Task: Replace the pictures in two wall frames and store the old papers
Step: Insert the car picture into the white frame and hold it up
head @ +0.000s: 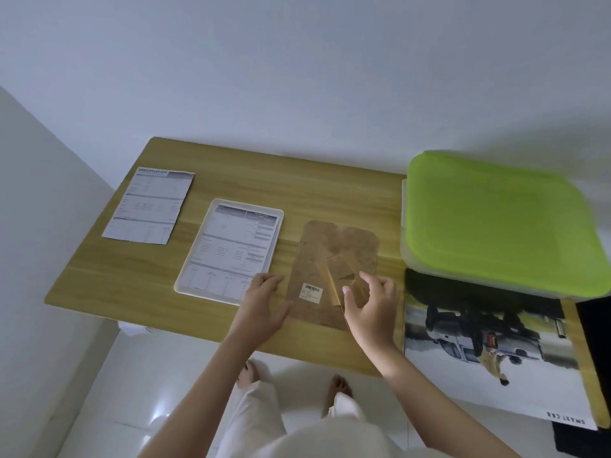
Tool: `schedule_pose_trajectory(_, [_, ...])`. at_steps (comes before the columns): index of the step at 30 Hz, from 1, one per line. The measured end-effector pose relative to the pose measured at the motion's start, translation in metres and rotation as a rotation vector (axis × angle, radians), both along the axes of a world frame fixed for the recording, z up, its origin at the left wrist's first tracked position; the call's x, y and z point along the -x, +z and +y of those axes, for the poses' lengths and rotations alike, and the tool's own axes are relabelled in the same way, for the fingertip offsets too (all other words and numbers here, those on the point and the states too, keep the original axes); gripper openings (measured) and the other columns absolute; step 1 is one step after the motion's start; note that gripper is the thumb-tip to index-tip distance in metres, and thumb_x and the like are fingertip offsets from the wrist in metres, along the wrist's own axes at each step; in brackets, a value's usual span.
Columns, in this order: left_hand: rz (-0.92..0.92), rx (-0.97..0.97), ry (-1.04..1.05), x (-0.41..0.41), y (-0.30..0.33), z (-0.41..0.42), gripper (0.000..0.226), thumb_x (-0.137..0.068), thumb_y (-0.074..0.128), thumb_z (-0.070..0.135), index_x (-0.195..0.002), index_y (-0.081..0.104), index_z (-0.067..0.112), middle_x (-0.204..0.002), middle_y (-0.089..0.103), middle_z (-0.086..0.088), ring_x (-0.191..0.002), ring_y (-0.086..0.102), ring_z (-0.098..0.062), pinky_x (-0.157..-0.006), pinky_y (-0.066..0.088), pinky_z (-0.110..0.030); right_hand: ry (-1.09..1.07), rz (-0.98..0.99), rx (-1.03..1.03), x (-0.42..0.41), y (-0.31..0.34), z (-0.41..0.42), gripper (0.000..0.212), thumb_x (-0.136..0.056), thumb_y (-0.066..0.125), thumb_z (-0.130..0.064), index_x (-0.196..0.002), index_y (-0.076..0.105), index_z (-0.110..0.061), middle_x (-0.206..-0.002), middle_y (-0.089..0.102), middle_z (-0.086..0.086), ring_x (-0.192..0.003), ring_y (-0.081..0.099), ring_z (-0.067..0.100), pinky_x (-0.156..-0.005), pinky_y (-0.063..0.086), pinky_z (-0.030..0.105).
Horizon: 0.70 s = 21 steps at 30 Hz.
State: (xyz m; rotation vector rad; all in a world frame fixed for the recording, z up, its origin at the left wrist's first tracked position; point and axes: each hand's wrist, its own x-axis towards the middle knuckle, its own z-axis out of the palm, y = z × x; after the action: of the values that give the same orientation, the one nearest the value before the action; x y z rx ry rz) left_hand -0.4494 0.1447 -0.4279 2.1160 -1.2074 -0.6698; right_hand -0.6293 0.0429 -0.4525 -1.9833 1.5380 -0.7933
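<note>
A brown frame backing board (334, 256) with a fold-out stand and a barcode sticker lies face down on the wooden table (132, 276). My left hand (263, 304) rests at its left edge, fingers apart. My right hand (370, 304) curls over the board's near right corner, by the stand. To the left lies a white frame (228, 251) holding a printed sheet. A loose specification sheet (148, 204) lies at the far left. A car poster (489, 355) lies at the right.
A plastic box with a lime-green lid (499, 223) stands at the table's back right, overlapping the poster's top. A black object (595, 352) is at the right edge. White walls close the back and left. My bare feet stand on glossy white floor tiles.
</note>
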Motion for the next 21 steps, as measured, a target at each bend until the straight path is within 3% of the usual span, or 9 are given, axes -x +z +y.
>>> schedule_pose_trajectory(5, [-0.049, 0.058, 0.107, -0.05, 0.01, 0.013, 0.048, -0.083, 0.068, 0.02, -0.128, 0.053, 0.011, -0.122, 0.051, -0.001, -0.114, 0.048, -0.015, -0.097, 0.036, -0.023, 0.111, 0.01, 0.064, -0.055, 0.013, -0.004, 0.032, -0.081, 0.07, -0.023, -0.11, 0.065, -0.012, -0.096, 0.056, 0.005, -0.092, 0.053, 0.023, -0.077, 0.046, 0.034])
schedule_pose_trajectory(9, [-0.102, -0.006, 0.153, -0.102, 0.01, 0.029, 0.057, -0.08, 0.07, 0.026, -0.132, 0.049, 0.016, -0.127, 0.048, 0.002, -0.121, 0.039, -0.016, -0.096, 0.033, -0.024, 0.182, 0.029, 0.016, -0.11, 0.018, -0.006, 0.034, -0.081, 0.068, -0.027, -0.111, 0.064, -0.013, -0.097, 0.056, 0.004, -0.097, 0.051, 0.027, -0.082, 0.049, 0.047])
schedule_pose_trajectory(14, [-0.106, -0.143, 0.085, -0.152, 0.003, 0.045, 0.078, -0.074, 0.075, 0.037, -0.141, 0.039, 0.02, -0.131, 0.04, 0.002, -0.123, 0.032, -0.018, -0.103, 0.037, -0.036, 0.306, 0.267, -0.081, -0.162, 0.021, -0.024, 0.052, -0.085, 0.06, -0.044, -0.129, 0.053, -0.019, -0.107, 0.051, 0.003, -0.11, 0.042, 0.024, -0.089, 0.044, 0.038])
schedule_pose_trajectory(21, [-0.091, -0.18, -0.074, -0.18, -0.008, 0.045, 0.081, -0.076, 0.072, 0.039, -0.144, 0.031, 0.023, -0.123, 0.035, 0.002, -0.114, 0.039, -0.015, -0.096, 0.047, -0.031, 0.346, 0.506, -0.197, -0.194, 0.022, -0.048, 0.073, -0.079, 0.059, -0.061, -0.138, 0.039, -0.024, -0.114, 0.039, 0.005, -0.111, 0.032, 0.024, -0.091, 0.032, 0.034])
